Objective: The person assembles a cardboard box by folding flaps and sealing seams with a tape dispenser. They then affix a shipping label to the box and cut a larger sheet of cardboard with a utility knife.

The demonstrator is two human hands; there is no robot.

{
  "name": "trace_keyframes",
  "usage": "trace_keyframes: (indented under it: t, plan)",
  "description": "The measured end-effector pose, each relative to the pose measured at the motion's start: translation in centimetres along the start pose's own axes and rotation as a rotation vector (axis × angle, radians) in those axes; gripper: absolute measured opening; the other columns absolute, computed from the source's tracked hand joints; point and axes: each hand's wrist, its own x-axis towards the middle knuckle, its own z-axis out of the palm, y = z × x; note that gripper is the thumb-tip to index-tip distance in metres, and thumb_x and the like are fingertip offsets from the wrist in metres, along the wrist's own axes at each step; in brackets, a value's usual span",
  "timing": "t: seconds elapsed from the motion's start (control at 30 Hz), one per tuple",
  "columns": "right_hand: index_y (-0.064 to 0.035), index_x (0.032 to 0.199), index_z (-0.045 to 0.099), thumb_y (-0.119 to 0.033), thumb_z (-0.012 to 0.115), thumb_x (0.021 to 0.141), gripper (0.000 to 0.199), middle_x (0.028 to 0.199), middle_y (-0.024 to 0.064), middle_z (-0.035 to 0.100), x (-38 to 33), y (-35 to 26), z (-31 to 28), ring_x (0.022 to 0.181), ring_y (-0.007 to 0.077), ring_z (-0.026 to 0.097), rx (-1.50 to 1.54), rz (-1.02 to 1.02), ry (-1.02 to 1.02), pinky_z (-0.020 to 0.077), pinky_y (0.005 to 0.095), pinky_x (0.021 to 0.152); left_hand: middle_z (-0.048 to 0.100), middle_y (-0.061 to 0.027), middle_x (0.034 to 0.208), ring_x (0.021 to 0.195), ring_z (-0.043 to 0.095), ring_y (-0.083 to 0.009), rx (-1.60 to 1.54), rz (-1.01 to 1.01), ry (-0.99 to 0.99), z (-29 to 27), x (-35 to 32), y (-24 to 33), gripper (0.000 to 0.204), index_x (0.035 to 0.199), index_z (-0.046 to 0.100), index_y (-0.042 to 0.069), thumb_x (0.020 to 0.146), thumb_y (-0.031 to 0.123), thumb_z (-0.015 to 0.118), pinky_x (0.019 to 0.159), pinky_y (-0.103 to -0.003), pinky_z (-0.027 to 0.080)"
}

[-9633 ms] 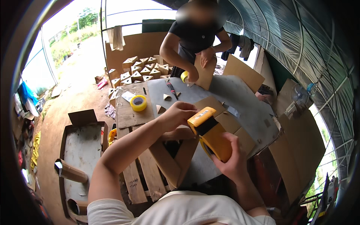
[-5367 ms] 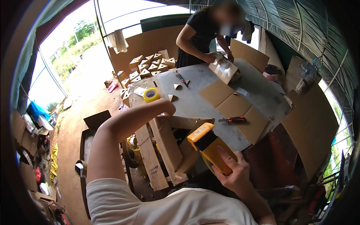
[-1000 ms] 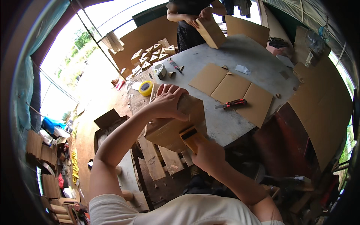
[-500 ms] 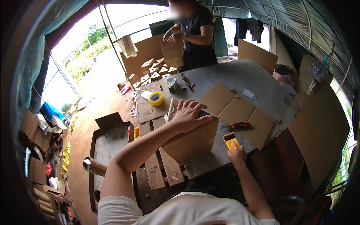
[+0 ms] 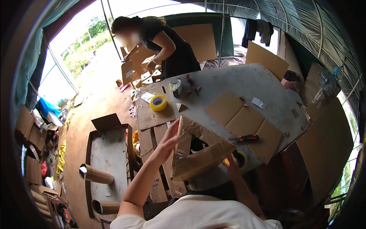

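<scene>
1. The box (image 5: 206,158) blocks the near middle, with the left hand (image 5: 167,143) against its left side.
2. At its right, the right hand (image 5: 231,166) and tape dispenser (image 5: 241,160) crowd the counter (image 5: 225,78)'s near edge; just beyond, a knife (image 5: 244,137) lies across that way.
3. Past the box, an open lane runs to the far side, between the white tape roll (image 5: 175,87) and flat cardboard (image 5: 246,120).
4. Left, a yellow tape roll (image 5: 159,108) narrows passage.
5. Far left, a co-worker (image 5: 177,59) bars the edge.
</scene>
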Motion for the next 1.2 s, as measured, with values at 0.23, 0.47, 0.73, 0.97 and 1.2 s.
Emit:
trace_keyframes:
  t: [0.23,0.47,0.73,0.97,1.2]
  plan:
    - [-0.0023,0.131,0.035,-0.048,0.029,0.092,0.06,0.13,0.017,0.038,0.9,-4.9,0.9,0.123,0.0244,0.034,0.152,-0.073,-0.537,0.0212,0.032,0.104,0.031,-0.0198,0.136,0.126,0.029,-0.0255,0.502,-0.201,0.25,2.1,-4.7,4.7,0.09,0.138,0.013,0.002,0.076,0.042,0.063,0.102,-0.032,0.024]
    - [-0.0232,0.136,0.031,-0.026,0.061,0.076,0.067,0.131,0.0142,0.038,3.0,-6.4,5.1,0.115,0.0337,0.038,-0.301,-0.44,-0.809,0.0372,0.0411,0.095,0.029,-0.0168,0.138,0.127,0.027,-0.0286,1.172,-0.109,0.625,2.6,-11.9,4.2,0.083,0.136,0.025,0.003,0.075,0.049,0.057,0.104,-0.038,0.02]
    - [-0.0074,0.089,0.063,-0.024,0.059,0.075,0.022,0.086,0.0179,0.06,11.6,-1.2,2.2,0.083,0.0344,0.057,-0.242,-0.253,-0.347,0.0468,0.0414,0.072,0.031,-0.0106,0.135,0.12,0.034,-0.0229,0.739,-0.165,1.374,-7.2,-24.2,-6.9,0.071,0.14,0.011,0.004,0.088,0.032,0.051,0.098,-0.036,0.03]
    - [-0.008,0.127,0.034,-0.004,0.058,0.067,0.064,0.12,0.0237,0.039,37.7,13.8,-19.7,0.107,0.0404,0.042,-1.137,-0.152,0.367,0.0365,0.0446,0.091,0.042,-0.0096,0.123,0.111,0.04,-0.0207,0.844,-0.166,1.484,-7.4,-27.7,-9.8,0.054,0.129,0.032,0.002,0.088,0.033,0.051,0.095,-0.034,0.033]
    - [-0.0219,0.139,0.016,-0.019,0.068,0.06,0.094,0.137,0.0167,0.03,46.7,19.8,-28.8,0.125,0.0323,0.031,-1.439,0.327,-0.058,0.0275,0.0447,0.102,0.049,-0.0047,0.11,0.103,0.043,-0.0162,0.913,-0.274,1.448,-6.6,-27.6,-6.7,0.04,0.121,0.041,0.004,0.087,0.023,0.052,0.091,-0.03,0.033]
